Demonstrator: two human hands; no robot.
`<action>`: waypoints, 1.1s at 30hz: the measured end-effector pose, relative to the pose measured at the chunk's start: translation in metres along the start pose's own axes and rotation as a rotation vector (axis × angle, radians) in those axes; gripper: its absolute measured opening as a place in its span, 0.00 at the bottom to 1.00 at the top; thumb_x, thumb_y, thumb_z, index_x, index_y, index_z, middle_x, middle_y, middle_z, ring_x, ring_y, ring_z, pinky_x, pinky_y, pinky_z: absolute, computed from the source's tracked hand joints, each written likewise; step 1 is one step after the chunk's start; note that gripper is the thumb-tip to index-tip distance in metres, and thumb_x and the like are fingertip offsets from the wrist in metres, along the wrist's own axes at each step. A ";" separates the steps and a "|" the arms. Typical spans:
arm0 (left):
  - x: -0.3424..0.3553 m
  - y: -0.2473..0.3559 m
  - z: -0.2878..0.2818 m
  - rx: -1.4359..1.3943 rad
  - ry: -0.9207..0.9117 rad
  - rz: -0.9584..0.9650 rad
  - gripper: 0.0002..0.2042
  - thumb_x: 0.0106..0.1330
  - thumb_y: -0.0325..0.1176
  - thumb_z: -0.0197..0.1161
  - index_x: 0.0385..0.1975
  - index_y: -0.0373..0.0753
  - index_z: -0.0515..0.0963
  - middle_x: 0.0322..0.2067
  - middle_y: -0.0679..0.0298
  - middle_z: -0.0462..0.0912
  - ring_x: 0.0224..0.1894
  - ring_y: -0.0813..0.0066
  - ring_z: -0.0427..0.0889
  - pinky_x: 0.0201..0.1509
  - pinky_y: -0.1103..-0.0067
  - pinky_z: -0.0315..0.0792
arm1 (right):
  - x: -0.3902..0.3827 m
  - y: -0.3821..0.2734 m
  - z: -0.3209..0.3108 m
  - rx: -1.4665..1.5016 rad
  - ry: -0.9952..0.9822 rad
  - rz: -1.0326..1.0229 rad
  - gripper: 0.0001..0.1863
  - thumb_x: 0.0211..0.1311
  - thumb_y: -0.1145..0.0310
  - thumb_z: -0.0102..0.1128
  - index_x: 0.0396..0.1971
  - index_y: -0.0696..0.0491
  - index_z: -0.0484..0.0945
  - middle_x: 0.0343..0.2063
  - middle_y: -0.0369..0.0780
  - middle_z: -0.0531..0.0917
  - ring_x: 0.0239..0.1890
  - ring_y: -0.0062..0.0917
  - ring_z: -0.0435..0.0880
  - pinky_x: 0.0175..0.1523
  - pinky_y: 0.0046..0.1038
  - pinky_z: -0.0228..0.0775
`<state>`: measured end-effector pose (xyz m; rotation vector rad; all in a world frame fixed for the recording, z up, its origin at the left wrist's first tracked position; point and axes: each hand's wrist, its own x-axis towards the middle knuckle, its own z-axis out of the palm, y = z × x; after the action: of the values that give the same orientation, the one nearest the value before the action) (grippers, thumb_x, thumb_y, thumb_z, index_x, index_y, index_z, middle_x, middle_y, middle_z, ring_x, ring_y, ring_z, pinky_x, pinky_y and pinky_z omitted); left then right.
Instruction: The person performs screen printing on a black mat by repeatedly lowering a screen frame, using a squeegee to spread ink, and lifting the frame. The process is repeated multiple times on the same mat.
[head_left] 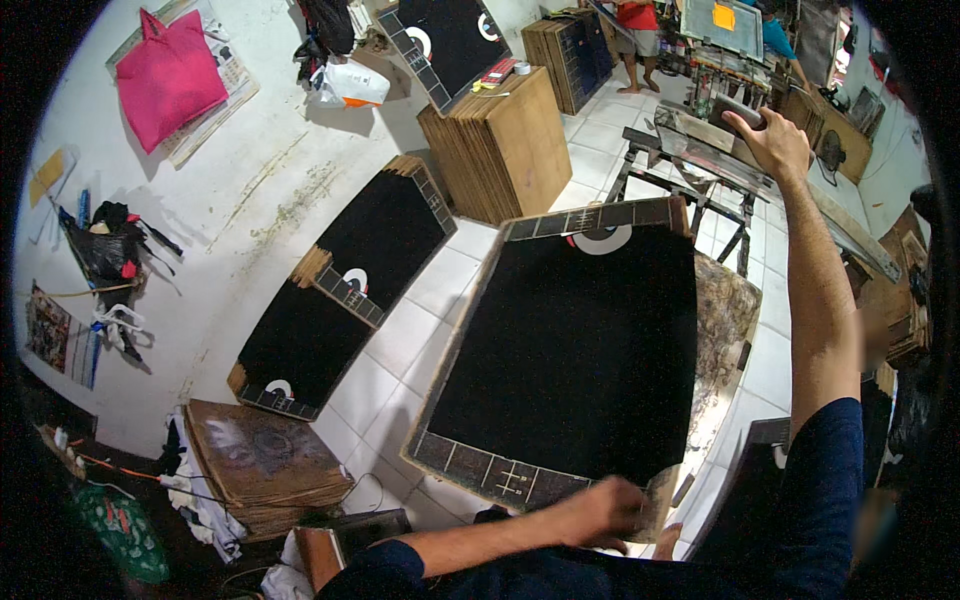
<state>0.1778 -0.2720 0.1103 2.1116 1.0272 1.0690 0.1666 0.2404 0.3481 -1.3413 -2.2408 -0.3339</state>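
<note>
A large board covered in black cloth [565, 350] lies before me, with dark marked strips at both ends and a white curved shape at the far end. My left hand [612, 510] is curled at its near right corner, slightly blurred; what it holds, if anything, is unclear. My right arm reaches up and right, and my right hand [775, 140] grips a dark grey block-like object [738, 112] above a black metal stand [630, 170]. A mottled panel [725, 310] lies beneath the cloth-covered board's right side.
Black-covered boards [370, 230] lean along the left over white tiles [390, 340]. Stacked wooden boards [500, 150] stand behind them, more [240, 460] at lower left. A pink bag [170, 80] hangs on the wall. Two people [635, 50] are at the back near screen frames [725, 40].
</note>
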 end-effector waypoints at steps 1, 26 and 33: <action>-0.022 -0.019 -0.008 0.030 0.164 -0.355 0.30 0.56 0.48 0.75 0.52 0.30 0.81 0.47 0.51 0.82 0.56 0.48 0.79 0.61 0.58 0.73 | 0.000 0.000 0.000 -0.027 0.006 0.022 0.49 0.55 0.14 0.49 0.46 0.48 0.88 0.40 0.48 0.91 0.47 0.41 0.91 0.56 0.43 0.77; -0.324 -0.185 -0.116 0.266 0.844 -1.492 0.22 0.76 0.44 0.63 0.25 0.29 0.79 0.19 0.57 0.80 0.24 0.71 0.74 0.33 0.64 0.70 | -0.016 -0.007 0.016 -0.127 0.061 0.079 0.54 0.47 0.10 0.48 0.56 0.41 0.87 0.47 0.47 0.90 0.53 0.41 0.89 0.60 0.47 0.78; -0.344 -0.145 -0.156 0.203 0.571 -1.182 0.30 0.50 0.48 0.85 0.42 0.31 0.79 0.37 0.52 0.87 0.41 0.55 0.85 0.48 0.64 0.77 | -0.027 -0.020 -0.002 -0.028 0.071 0.107 0.46 0.52 0.20 0.61 0.38 0.57 0.88 0.34 0.52 0.89 0.44 0.45 0.89 0.52 0.44 0.78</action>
<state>-0.1425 -0.4543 -0.0575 0.8935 2.2830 0.9036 0.1605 0.2095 0.3366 -1.4356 -2.1044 -0.3696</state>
